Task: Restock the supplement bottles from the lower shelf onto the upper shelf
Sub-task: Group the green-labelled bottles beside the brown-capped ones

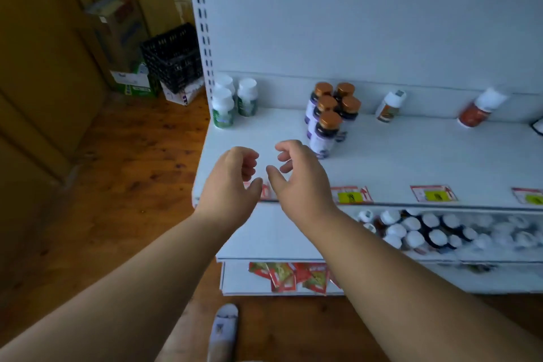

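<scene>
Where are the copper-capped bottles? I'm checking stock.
Head view: the copper-capped bottles cluster mid upper shelf, right of the green bottles, just beyond the right hand.

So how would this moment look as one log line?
left hand: empty | right hand: empty | upper shelf: part-stocked | lower shelf bottles: waiting

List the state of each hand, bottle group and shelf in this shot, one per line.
Left hand: empty, fingers loosely curled, over the upper shelf.
Right hand: empty, fingers loosely curled.
Green-label bottles: three, upright, capped.
Copper-capped bottles: five, upright, clustered.
Orange-label bottle: alone.
Red-label bottle: alone.
Upper shelf: mostly bare.
Lower shelf bottles: packed together, capped.
</scene>
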Tool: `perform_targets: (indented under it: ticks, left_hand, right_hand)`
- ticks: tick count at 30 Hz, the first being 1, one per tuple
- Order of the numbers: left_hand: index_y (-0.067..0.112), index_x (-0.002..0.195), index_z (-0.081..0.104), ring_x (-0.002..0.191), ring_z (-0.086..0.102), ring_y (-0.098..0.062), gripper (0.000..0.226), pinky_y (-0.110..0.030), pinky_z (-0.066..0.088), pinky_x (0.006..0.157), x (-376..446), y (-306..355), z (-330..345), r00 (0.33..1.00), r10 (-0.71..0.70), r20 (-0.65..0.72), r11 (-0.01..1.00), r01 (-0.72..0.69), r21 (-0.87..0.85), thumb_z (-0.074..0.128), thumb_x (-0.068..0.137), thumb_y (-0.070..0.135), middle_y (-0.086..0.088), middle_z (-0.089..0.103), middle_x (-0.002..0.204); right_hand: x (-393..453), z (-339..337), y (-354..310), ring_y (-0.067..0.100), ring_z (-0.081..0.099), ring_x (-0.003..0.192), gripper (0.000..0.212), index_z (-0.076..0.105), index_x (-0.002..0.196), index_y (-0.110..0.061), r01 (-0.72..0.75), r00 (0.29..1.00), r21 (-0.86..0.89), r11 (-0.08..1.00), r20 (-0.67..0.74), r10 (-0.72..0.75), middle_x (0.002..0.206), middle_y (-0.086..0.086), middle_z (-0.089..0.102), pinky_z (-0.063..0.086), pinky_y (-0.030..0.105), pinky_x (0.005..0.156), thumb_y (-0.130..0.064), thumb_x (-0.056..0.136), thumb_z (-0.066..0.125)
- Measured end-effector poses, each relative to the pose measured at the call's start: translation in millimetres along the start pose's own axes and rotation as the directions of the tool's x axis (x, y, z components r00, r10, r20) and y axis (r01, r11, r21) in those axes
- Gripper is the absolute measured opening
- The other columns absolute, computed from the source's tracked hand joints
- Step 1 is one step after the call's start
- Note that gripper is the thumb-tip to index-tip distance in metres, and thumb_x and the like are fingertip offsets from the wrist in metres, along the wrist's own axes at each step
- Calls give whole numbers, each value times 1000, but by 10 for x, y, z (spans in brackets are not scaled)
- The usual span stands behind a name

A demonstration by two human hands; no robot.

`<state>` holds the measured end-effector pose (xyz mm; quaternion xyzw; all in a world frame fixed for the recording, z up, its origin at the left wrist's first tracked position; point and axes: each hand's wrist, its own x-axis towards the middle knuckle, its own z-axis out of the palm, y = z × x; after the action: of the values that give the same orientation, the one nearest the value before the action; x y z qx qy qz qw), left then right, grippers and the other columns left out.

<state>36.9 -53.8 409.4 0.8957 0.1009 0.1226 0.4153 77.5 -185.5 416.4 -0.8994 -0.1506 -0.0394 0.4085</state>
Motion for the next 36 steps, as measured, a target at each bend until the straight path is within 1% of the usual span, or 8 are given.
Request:
perform_targets:
  ticks: [7, 12, 17, 22, 25, 30, 33, 36]
  left_hand:
    - [22, 116, 57, 91, 60, -6, 32, -5, 43, 75, -930, 537, 935, 997, 19, 73, 995, -12, -95, 70, 88, 15, 9, 60, 102]
    - [21, 116, 58, 91, 60, -5, 35, -8, 45, 78, -1288, 486, 1523, 985, -5, 172, 994, 24, -107, 71, 85, 11, 9, 59, 102]
    - [21, 114, 58, 86, 58, -5, 33, -14, 47, 77, -1243, 111, 2142, 942, -113, 317, 989, 137, -57, 68, 84, 10, 6, 60, 97]
    - [21, 117, 57, 85, 59, -10, 36, -20, 47, 78, -1088, -183, 2750, 894, -205, 398, 977, 213, 26, 67, 84, 11, 4, 61, 100]
    - [22, 118, 56, 85, 59, -9, 37, -18, 46, 74, -961, -383, 3110, 886, -299, 355, 952, 301, 49, 67, 85, 13, 6, 61, 100]
    - [25, 122, 52, 88, 62, -11, 38, -27, 52, 69, -783, -861, 3813, 809, -529, 256, 832, 554, -32, 65, 88, 16, 7, 61, 105]
    - [24, 126, 50, 89, 62, -16, 39, -30, 54, 69, -596, -1162, 4064, 812, -550, 194, 823, 567, -36, 61, 90, 16, 5, 60, 110]
    - [24, 126, 51, 95, 63, -20, 34, -36, 56, 81, -313, -1468, 4200, 800, -594, 80, 795, 600, -91, 54, 93, 15, 4, 61, 111]
  right_hand:
    - [-965, -779, 767, 5, 55, 85, 34, 58, 121, -22, -26, 1000, 24, 999, -6, 26, 108, -7, 58, 38, 5, 71, -18, 88, 68]
    - [-1427, -940, 1342, 3, 58, 89, 33, 58, 121, -24, -142, 989, -17, 990, 33, 143, 109, -10, 58, 42, 9, 73, -21, 90, 69]
    - [-1550, -748, 2118, 11, 61, 92, 36, 58, 123, -21, -330, 941, -62, 942, 56, 334, 114, -3, 61, 55, 32, 82, -25, 89, 70]
    - [-1542, -389, 2886, 14, 61, 100, 36, 58, 124, -19, -401, 905, -144, 905, 93, 416, 119, -1, 61, 49, 24, 81, -30, 91, 69]
    - [-1437, -163, 3267, 15, 61, 104, 37, 58, 126, -18, -439, 879, -148, 886, 133, 457, 122, 0, 61, 39, 10, 72, -29, 92, 68]
    - [-1005, 314, 3861, 14, 60, 102, 40, 54, 131, -21, -353, 884, -158, 922, 268, 384, 125, 0, 60, 35, 10, 67, -30, 94, 65]
    - [-782, 586, 4133, 14, 59, 106, 40, 51, 136, -22, -421, 842, -135, 897, 311, 442, 126, -3, 61, 42, 22, 82, -29, 98, 59]
    - [-659, 855, 4351, 17, 56, 122, 41, 47, 141, -22, -467, 812, -110, 877, 340, 475, 136, -4, 58, 43, 32, 99, -26, 100, 54]
